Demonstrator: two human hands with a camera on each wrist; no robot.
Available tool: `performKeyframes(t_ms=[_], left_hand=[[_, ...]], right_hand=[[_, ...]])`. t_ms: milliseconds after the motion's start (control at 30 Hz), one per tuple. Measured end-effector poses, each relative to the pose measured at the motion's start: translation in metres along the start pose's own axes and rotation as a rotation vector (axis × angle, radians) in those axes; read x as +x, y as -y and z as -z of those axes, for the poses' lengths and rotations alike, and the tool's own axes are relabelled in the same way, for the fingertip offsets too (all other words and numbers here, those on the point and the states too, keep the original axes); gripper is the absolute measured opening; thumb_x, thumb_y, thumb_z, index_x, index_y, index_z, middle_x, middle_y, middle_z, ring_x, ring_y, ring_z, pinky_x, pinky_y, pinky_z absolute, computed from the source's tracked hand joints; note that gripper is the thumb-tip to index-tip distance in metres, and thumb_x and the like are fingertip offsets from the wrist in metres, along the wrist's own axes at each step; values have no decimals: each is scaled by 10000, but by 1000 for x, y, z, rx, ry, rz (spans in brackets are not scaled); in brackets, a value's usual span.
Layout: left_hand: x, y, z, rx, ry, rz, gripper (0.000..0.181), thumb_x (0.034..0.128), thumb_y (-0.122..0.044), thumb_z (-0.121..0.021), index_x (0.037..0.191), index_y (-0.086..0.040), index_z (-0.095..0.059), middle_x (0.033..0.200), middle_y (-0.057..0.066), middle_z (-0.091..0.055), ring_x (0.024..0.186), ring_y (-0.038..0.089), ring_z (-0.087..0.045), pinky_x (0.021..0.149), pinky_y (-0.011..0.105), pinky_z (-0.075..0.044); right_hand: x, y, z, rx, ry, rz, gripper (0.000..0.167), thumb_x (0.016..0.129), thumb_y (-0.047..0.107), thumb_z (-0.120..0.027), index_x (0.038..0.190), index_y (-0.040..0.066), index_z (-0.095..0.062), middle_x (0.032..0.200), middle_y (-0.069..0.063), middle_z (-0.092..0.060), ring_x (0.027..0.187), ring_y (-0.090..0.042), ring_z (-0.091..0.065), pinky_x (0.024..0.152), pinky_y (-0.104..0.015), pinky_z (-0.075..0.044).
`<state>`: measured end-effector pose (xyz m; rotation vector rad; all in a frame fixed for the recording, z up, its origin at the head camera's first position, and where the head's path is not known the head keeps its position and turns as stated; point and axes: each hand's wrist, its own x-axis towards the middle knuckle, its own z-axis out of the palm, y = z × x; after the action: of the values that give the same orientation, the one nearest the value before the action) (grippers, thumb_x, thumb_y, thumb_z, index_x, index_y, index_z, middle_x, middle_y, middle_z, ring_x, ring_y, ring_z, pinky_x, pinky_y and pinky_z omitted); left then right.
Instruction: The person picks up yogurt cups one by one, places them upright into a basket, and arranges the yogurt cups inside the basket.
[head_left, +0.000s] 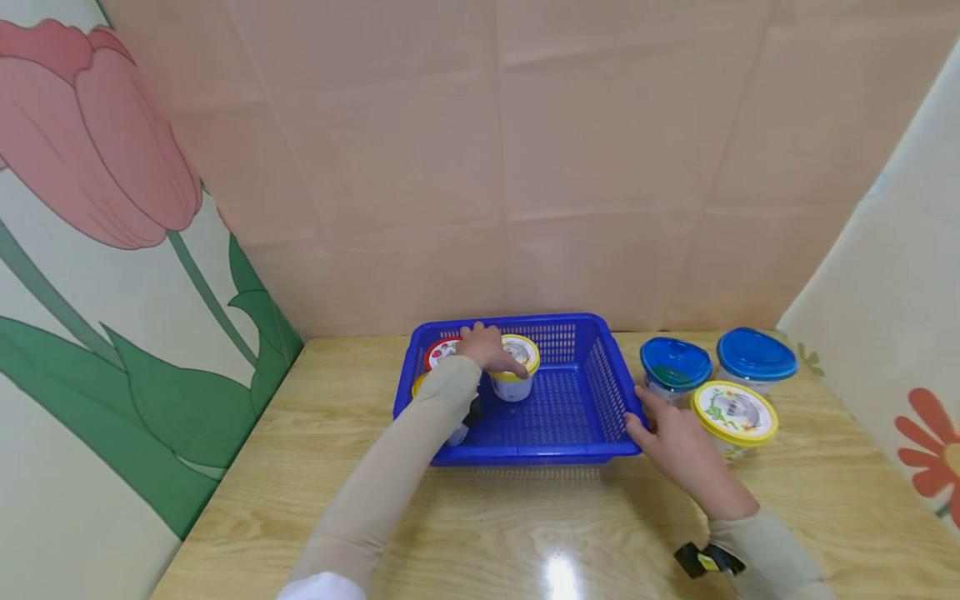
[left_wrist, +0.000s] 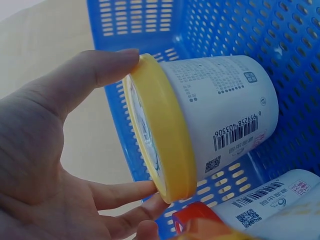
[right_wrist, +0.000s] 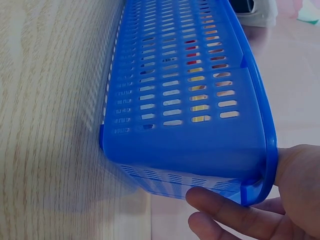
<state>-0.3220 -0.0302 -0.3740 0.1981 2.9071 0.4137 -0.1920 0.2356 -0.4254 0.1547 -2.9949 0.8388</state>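
Note:
A white tub with a yellow lid (head_left: 513, 387) stands in the blue basket (head_left: 525, 454). My left hand (head_left: 486, 348) holds it by the lid; in the left wrist view the thumb and fingers of that hand (left_wrist: 45, 130) lie on opposite edges of the tub's lid (left_wrist: 172, 132). My right hand (head_left: 688, 450) touches the basket's right rim close to the near corner. In the right wrist view the fingers of the right hand (right_wrist: 295, 195) lie extended beside the basket's corner (right_wrist: 185, 145).
A red-lidded tub (head_left: 441, 352) and a partly hidden yellow-lidded one are in the basket's left side. Right of the basket stand two blue-lidded tubs (head_left: 677, 363) (head_left: 756, 354) and a yellow-lidded tub (head_left: 735, 412). A papered wall rises behind the wooden table (head_left: 337, 417).

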Motion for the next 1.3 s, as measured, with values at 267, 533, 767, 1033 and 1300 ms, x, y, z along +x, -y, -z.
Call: performKeyframes(t_ms=[267,533,767,1033,1300], left_hand=[[-2,-1,1,10,12,27,877,754,-542,-813,1436,-89,-498,1362,138,-474,1265,322,-396,1021,458,-459],[-3,-2,3,9,25,44,865,760,-532,-814,1439,-99,-498,1354,135,-470,1260,317,-391,1030,464,-448],[-3,-2,2,2,32,48,860,762,-530,-813,1438,-102,-497,1349,137,-469,1260,316,-388,1036,471,-438],[-1,-3,3,18,15,33,846,765,-558,-796,1419,-101,-515,1324,150,-470,1207,307,-406,991,449,-470],[-7,-11,18,-6,5,-74,763,874,-584,-657,1393,-40,-530,1400,179,-488,1274,365,-414,1071,454,-378]], right_hand=[[-1,3,1,-4,-3,-4,625,1005,262,-562,1466,-114,-372,1111,-316,-648,605,-160,-563,488,-275,-452],[0,1,0,-1,-4,-4,624,1003,264,-559,1463,-116,-377,1055,-289,-662,596,-161,-557,485,-280,-449],[0,0,0,-2,-5,-5,623,1005,269,-556,1462,-116,-379,1041,-282,-665,596,-162,-556,480,-280,-444],[1,0,1,0,-13,5,622,1004,262,-558,1462,-118,-377,1007,-252,-669,585,-153,-551,474,-276,-438],[1,-2,2,-3,-9,7,624,1002,258,-559,1463,-119,-374,1040,-279,-668,598,-156,-561,479,-274,-446]])
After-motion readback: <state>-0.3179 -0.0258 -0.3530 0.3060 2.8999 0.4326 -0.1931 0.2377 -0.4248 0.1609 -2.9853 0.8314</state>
